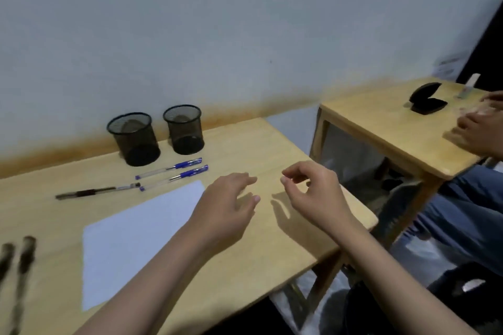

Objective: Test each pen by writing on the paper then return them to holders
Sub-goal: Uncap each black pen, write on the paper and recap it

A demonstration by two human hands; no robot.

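Observation:
Two black mesh holders stand at the back of the wooden table, the left holder [133, 139] and the right holder [184, 129]. In front of them lie two blue pens [168, 168] [174, 178] and a dark pen [98, 191]. Two more dark pens [24, 258] lie blurred at the left edge. A white paper sheet [136, 236] lies in the middle. My left hand [226, 209] hovers over the table to the right of the paper, fingers apart, holding nothing. My right hand [313, 193] hovers beside it, fingers loosely curled, holding nothing.
A second wooden table [381, 128] stands to the right with a black open case [427, 102] on it. Another person's hands [479, 128] rest there, and their legs are below. A gap separates the two tables. The wall runs behind.

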